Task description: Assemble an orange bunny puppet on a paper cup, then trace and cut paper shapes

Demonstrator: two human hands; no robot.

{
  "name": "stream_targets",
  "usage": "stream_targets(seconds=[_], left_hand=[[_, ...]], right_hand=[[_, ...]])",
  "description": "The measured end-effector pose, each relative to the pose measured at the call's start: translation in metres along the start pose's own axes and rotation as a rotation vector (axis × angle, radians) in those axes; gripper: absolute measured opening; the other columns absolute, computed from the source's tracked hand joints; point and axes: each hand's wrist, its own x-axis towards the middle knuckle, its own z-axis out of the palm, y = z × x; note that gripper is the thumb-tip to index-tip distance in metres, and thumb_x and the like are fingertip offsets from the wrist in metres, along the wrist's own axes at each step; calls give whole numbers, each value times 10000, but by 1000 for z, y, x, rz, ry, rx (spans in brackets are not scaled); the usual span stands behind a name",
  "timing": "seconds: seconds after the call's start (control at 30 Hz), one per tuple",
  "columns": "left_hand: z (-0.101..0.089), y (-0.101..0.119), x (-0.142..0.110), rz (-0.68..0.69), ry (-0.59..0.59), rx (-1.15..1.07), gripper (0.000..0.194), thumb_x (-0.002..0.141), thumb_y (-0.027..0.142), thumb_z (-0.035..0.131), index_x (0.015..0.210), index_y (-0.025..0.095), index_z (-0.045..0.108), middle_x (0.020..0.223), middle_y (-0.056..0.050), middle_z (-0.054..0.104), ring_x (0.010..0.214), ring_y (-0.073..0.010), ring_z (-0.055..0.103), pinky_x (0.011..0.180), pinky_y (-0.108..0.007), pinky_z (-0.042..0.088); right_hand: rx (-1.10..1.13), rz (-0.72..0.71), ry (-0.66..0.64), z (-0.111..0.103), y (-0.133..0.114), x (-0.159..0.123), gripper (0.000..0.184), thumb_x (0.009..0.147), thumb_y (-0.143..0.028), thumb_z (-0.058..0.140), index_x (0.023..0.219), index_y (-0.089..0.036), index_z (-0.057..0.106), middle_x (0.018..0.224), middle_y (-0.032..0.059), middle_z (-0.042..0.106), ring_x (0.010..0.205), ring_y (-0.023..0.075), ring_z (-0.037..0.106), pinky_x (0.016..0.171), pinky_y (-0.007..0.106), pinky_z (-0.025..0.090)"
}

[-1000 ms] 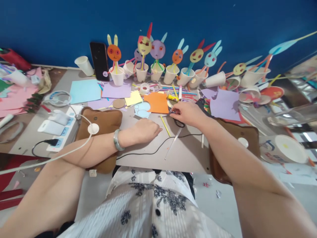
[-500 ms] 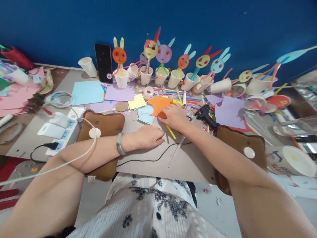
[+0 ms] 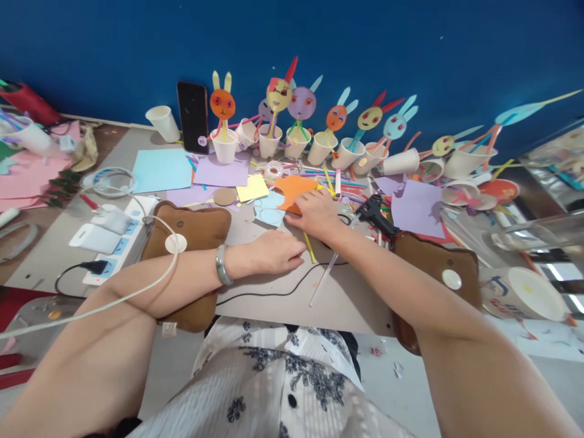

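My left hand, a jade-coloured bangle on its wrist, rests on the table with curled fingers; whatever is in it, if anything, is hidden. Just beyond, my right hand lies over a cut piece of orange paper, fingers extended and thumb apart. Left of it, partly under the orange piece, is light blue paper with drawn outlines. A yellow stick pokes out below my right hand. A clear glue stick slants under my right forearm, toward the black glue gun.
Paper cups with paper rabbit faces line the blue wall beside a phone. A power strip and white cable lie left. Brown pads sit under my forearms. Purple paper and a paper tub are right.
My right hand has shifted slightly left and its fingers lie flatter over the orange paper. The near edge of the light blue paper looks lifted. My left hand has hardly moved.
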Motion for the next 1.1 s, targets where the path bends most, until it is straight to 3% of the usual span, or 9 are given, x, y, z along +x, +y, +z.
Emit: stream_targets(seconds=[0.23, 0.4, 0.47, 0.53, 0.63, 0.7, 0.8, 0.93, 1.1], left_hand=[[2, 0, 0, 40, -2, 34, 242, 1059, 299, 590, 952, 155, 752, 947, -84, 800, 824, -209, 699, 726, -337, 427], [-4, 0, -2, 94, 19, 71, 244, 1076, 312, 574, 975, 163, 740, 936, -74, 796, 818, -199, 703, 712, -333, 426], [-4, 1, -4, 190, 77, 102, 247, 1082, 308, 562, 960, 175, 731, 892, -60, 783, 783, -184, 689, 704, -330, 425], [0, 2, -6, 336, 170, 152, 289, 1098, 326, 536, 918, 188, 716, 829, -45, 758, 737, -170, 666, 688, -333, 417], [12, 4, -10, 571, 337, 198, 384, 1113, 388, 519, 813, 203, 671, 724, -18, 698, 650, -151, 607, 633, -337, 390], [19, 4, -11, 671, 425, 203, 412, 1102, 425, 548, 763, 209, 639, 679, -2, 661, 603, -143, 566, 595, -339, 369], [25, 3, -12, 691, 466, 229, 403, 1086, 439, 588, 757, 210, 629, 678, 1, 653, 590, -143, 550, 573, -342, 357], [23, 1, -10, 608, 396, 270, 345, 1074, 442, 623, 836, 196, 668, 733, -20, 687, 655, -168, 602, 596, -353, 386], [24, -4, -3, 545, 281, 249, 212, 988, 348, 744, 930, 146, 715, 910, -90, 749, 843, -226, 680, 741, -361, 502]], right_hand=[[15, 19, 0, -5, -7, 8, 391, 1029, -167, 413, 1029, -102, 798, 963, 207, 792, 966, 331, 694, 925, 462, 387], [302, 190, 296, -32, 5, -17, 322, 1067, -320, 427, 1015, -189, 716, 1006, 166, 768, 997, 318, 711, 927, 451, 494], [543, 307, 395, -41, 12, -30, 261, 1074, -408, 452, 1022, -248, 652, 975, 125, 745, 910, 281, 710, 852, 425, 542], [813, 418, 405, -44, 19, -40, 228, 1048, -484, 512, 962, -284, 579, 904, 80, 707, 801, 245, 688, 755, 395, 564], [1144, 516, 313, -35, 30, -51, 307, 947, -555, 637, 876, -275, 534, 775, 14, 629, 654, 188, 614, 624, 337, 536], [1236, 561, 235, -25, 35, -58, 361, 863, -567, 719, 822, -255, 542, 696, -18, 586, 589, 152, 562, 572, 295, 498], [1152, 611, 120, -16, 41, -69, 325, 805, -493, 760, 755, -235, 568, 623, -25, 592, 551, 141, 556, 552, 275, 480], [924, 622, -64, -19, 47, -82, 165, 842, -345, 678, 742, -223, 632, 613, 3, 675, 542, 170, 633, 626, 307, 529], [664, 577, 7, -23, 51, -99, 137, 862, -318, 643, 891, -212, 724, 826, 56, 814, 671, 216, 735, 700, 341, 548]])
